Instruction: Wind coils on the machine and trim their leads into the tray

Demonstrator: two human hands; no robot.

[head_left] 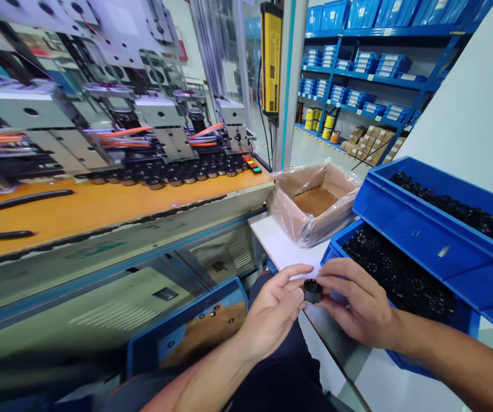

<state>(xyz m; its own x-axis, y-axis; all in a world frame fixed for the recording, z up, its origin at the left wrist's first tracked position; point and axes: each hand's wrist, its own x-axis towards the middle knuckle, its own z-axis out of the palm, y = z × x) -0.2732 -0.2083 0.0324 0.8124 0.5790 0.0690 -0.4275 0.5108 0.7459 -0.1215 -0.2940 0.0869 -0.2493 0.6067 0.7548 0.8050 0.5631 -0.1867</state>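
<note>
A small round black part (313, 291) with notched teeth on its upper rim is held above my lap. My left hand (274, 312) pinches its left side between thumb and fingers, the index finger stretched out over it. My right hand (353, 303) grips the same part from the right with its fingertips. What the part is exactly I cannot tell. Just right of my right hand, a lower blue bin (336, 245) holds many black round parts, and another blue bin (426, 234) full of black parts rests tilted above it.
Rows of black round parts (156, 182) stand on the orange bench (139, 214) before the machine (165, 123). Pliers-like handles (27, 199) lie at left. A plastic-lined carton (310, 226) sits on the white table (267, 229). Below is a blue bin (132, 357) with cardboard and small rings.
</note>
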